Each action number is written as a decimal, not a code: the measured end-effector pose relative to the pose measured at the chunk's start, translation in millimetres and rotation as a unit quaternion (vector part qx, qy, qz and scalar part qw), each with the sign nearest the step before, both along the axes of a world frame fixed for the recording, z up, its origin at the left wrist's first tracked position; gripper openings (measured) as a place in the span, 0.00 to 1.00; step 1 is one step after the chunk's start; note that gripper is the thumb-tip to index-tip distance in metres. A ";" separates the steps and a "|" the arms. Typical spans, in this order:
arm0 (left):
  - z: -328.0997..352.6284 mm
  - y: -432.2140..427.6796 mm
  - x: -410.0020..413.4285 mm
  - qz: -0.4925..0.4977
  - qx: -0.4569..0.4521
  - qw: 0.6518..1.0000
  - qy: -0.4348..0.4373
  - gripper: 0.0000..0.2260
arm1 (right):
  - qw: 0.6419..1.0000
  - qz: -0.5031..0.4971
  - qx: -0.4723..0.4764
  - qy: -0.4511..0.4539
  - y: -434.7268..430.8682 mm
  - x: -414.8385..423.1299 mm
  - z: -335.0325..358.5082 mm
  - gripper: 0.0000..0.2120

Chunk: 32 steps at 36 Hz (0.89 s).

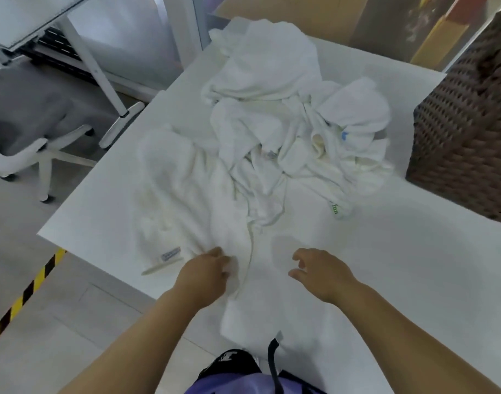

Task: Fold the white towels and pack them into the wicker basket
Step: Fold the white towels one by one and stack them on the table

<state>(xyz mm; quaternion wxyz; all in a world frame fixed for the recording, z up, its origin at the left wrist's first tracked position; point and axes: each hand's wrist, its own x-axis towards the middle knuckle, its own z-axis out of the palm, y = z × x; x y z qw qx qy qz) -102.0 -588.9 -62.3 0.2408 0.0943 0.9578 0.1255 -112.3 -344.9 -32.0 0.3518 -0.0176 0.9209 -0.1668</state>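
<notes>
White towels [272,123] lie crumpled in a loose heap mid-table, and the nearest towel [186,200] trails to the near edge, where the left hand [206,273] pinches its folds. The right hand [320,273] hovers just beside it, fingers loose, holding nothing. The dark wicker basket [465,132] stands at the right on the white table [414,251], its inside out of sight. An office chair [30,132] sits far left.

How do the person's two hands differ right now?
The left hand pinches the nearest white towel; the right hand holds nothing. The left hand's fingers are curled into cloth; the right hand's are loosely spread. Both reach forward over the white table.
</notes>
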 end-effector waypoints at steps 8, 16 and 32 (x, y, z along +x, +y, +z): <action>8.5 -31.7 16.0 0.084 0.138 0.980 0.114 0.11 | 0.998 0.006 -0.039 0.045 -57.7 -4.3 -13.9 0.24; 8.8 -78.8 8.2 0.363 0.038 0.930 0.045 0.33 | 0.995 -0.078 -0.030 0.059 -107.6 -10.7 -30.6 0.23; 28.6 -84.5 -10.1 0.366 0.199 0.892 0.176 0.12 | 0.889 -0.198 -0.190 0.366 -66.9 -52.6 73.2 0.09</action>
